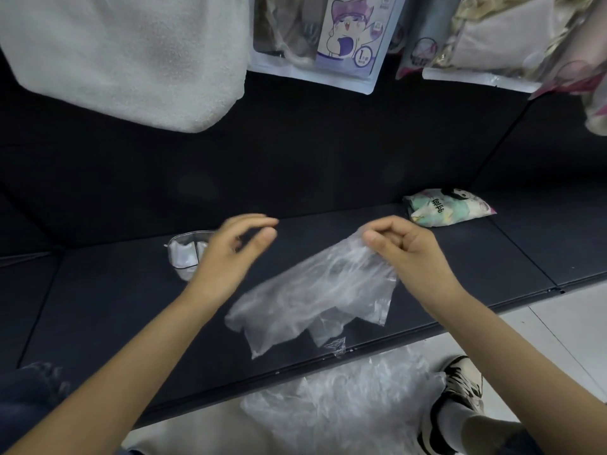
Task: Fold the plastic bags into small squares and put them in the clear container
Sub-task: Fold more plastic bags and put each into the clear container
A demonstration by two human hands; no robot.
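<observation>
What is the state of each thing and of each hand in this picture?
Plastic bag: unfolded, crumpled, held up by one corner.
Right hand: pinches the bag's top corner.
Left hand: open, holds nothing, blurred.
Clear container: open, without lid, white folded pieces inside.
Pile of plastic bags: loose, unfolded, on the floor.
Printed packet: lying flat on the black shelf.

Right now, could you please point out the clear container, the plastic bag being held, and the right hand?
clear container (184, 249): head view, front wall.
plastic bag (312, 290): head view, middle.
right hand (404, 254): head view, back.
</observation>
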